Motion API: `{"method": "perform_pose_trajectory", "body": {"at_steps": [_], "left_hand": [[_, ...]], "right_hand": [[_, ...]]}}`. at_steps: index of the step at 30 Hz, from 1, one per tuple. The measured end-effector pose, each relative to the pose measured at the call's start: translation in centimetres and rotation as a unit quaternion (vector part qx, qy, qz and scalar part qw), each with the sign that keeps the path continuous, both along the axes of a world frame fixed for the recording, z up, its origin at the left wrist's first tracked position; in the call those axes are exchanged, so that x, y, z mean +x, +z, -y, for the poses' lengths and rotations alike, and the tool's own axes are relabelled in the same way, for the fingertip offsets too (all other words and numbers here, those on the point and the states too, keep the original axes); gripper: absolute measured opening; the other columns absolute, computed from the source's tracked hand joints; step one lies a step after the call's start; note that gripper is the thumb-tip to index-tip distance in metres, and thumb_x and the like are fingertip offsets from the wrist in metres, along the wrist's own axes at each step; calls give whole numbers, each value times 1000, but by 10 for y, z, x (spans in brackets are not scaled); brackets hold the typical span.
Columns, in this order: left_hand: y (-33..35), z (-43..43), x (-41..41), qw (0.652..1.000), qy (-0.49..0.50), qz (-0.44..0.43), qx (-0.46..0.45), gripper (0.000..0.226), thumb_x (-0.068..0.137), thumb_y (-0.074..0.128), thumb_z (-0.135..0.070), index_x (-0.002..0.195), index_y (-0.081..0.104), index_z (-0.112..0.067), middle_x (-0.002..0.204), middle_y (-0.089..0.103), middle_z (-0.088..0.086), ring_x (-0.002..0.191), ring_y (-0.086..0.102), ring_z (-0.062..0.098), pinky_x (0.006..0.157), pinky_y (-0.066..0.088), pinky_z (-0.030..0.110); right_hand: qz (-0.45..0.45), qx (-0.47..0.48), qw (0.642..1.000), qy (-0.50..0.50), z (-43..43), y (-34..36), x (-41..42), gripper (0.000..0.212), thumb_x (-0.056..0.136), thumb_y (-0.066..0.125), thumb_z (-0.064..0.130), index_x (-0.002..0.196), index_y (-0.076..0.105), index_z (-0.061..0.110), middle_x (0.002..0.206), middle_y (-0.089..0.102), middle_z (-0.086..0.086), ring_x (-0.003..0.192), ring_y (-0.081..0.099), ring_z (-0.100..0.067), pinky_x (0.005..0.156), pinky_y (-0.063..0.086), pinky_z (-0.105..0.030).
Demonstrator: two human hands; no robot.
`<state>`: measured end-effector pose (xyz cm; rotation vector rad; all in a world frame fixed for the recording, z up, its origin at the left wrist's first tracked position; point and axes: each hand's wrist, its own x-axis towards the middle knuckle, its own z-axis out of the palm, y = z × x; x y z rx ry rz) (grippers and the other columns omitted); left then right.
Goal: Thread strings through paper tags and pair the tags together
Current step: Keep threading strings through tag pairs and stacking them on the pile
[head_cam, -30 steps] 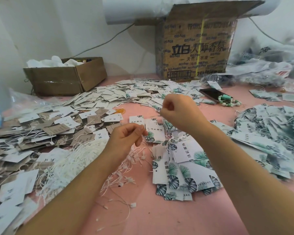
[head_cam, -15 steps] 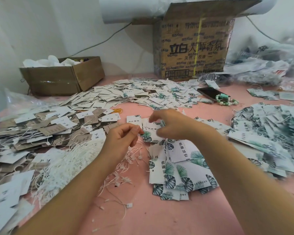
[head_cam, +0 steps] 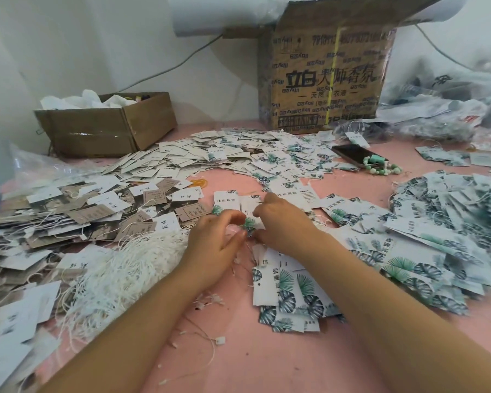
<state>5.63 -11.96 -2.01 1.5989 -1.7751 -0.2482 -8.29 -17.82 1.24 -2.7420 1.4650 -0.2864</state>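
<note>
White leaf-printed paper tag (head_cam: 249,222) flat on pink tabletop (head_cam: 238,350), now pinched under curled fingers of right hand (head_cam: 284,222), lowered from its raised pull. Left hand (head_cam: 214,245) curled close beside; grip too blurred to tell. Likely threading done, pairing next.

Pink table (head_cam: 238,364) is carrying everything. Leaf-print tags (head_cam: 295,293) are lying in heaps centre and right. Brown and white tags (head_cam: 82,217) are lying piled on the left, with white strings (head_cam: 119,268) beside them. Small cardboard box (head_cam: 111,129) and large carton (head_cam: 323,89) are sitting at the back. Phone (head_cam: 355,154) and bead bracelet (head_cam: 380,168) are lying back right.
</note>
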Motion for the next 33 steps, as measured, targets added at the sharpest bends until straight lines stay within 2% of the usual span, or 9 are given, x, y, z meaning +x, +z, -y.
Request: {"method": "perform_pose_trajectory", "body": {"at_steps": [6, 9, 14, 17, 21, 25, 28, 30, 33], "left_hand": [[-7, 0, -3, 993, -5, 119, 8, 41, 94, 48, -36, 134, 42, -27, 131, 50, -9, 125, 29, 11, 99, 21, 28], [-7, -2, -3, 994, -3, 107, 3, 42, 94, 49, -36, 135, 41, -28, 129, 49, -5, 122, 28, 8, 96, 22, 27], [-8, -1, -3, 992, -7, 127, 7, 44, 94, 48, -38, 136, 38, -28, 134, 49, -8, 125, 28, 10, 98, 21, 29], [-8, 0, -2, 993, -9, 120, 2, 44, 94, 48, -37, 137, 38, -27, 134, 50, -7, 122, 28, 10, 95, 22, 29], [-10, 0, -2, 993, -11, 114, 0, 45, 95, 47, -38, 138, 35, -29, 132, 52, -8, 121, 31, 14, 96, 25, 30], [-3, -2, -4, 998, -55, -23, -16, 44, 97, 42, -34, 133, 24, -50, 118, 57, -11, 118, 45, 13, 95, 38, 35], [3, -7, -3, 971, -68, -229, 3, 40, 99, 36, -35, 117, 25, -69, 114, 55, -23, 99, 53, -17, 76, 43, 8], [5, -7, -1, 953, -44, -299, 17, 32, 101, 33, -36, 113, 39, -65, 114, 53, -28, 94, 51, -23, 73, 40, 9], [6, 1, 2, 924, -27, -379, 35, 30, 99, 37, -27, 104, 64, -39, 116, 64, -7, 104, 59, 0, 87, 44, 24]], "right_hand": [[10, 10, 1000, -9, 2, -4, 3, 31, 86, 60, 12, 115, 58, 4, 121, 46, -11, 109, 51, -29, 89, 46, -40], [8, 3, 1000, -13, 2, -7, 5, 9, 86, 60, 12, 90, 58, 4, 106, 55, -13, 102, 55, -30, 80, 47, -36], [1, 15, 1000, -21, 4, -7, 5, 29, 87, 61, 16, 66, 41, 14, 80, 49, -9, 93, 55, -27, 70, 40, -32], [6, -6, 1000, -20, 6, -6, 5, 6, 87, 55, 8, 86, 60, 5, 86, 54, -13, 95, 55, -30, 70, 42, -35], [-16, -71, 997, 18, 2, -2, 4, 17, 90, 51, 11, 100, 62, 1, 100, 59, -13, 102, 51, -29, 68, 35, -31], [58, -237, 965, 95, -4, 9, 2, 20, 86, 54, 12, 83, 69, 0, 81, 63, -11, 82, 55, -28, 60, 39, -30], [115, -292, 934, 171, -8, 14, 2, 11, 78, 67, 8, 70, 69, 1, 70, 64, -9, 67, 55, -27, 57, 50, -34], [123, -298, 921, 220, -11, 16, 4, 5, 74, 71, 4, 70, 70, 1, 69, 65, -9, 64, 55, -26, 57, 51, -34], [127, -253, 927, 248, -12, 18, 0, 10, 79, 66, 9, 77, 72, 2, 71, 66, -10, 66, 55, -28, 59, 50, -36]]}}
